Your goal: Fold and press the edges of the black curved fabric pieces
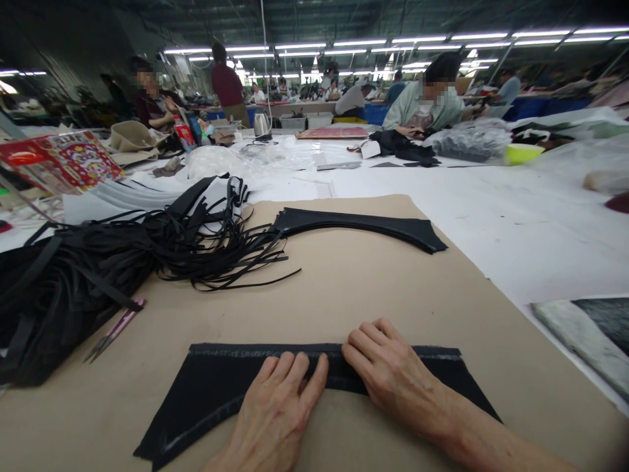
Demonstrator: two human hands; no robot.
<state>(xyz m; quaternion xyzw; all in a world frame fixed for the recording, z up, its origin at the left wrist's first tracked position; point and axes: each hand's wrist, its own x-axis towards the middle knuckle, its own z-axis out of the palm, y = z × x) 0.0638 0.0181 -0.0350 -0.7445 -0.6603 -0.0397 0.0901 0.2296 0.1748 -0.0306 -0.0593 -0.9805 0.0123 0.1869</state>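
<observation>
Logging counter state from the head camera. Saw left hand (273, 410) and right hand (393, 375) side by side, both spread flat and pressing down, no pinch, on the upper edge of a black fabric panel (230, 393). Located that panel on a tan kraft sheet (344, 301), toward the near side, with pale chalk-like marks along its borders.

Flagged risks: skew of the panel from uneven pressure, with only the hands pinning it; smearing of the pale marks from palm drag; snagging on loose black strips (196, 246) trailing from a heap onto the sheet; a nicked hand or cut fabric from pink-handled snips (115, 331), left just beside that heap, if reached for without looking.

Counted two hands, one panel under them, one pair of snips, and one curved black piece (358, 228) farther up the sheet. Could not tell whether that piece was single or stacked. Could not count the strips: too many, too tangled. Noted one grey-and-white material piece (584, 334) on the white-covered counter (491, 242) at right. Spotted one co-worker in a pale green top (427, 108) across the counter, beside a pile of black cloth (403, 145).
</observation>
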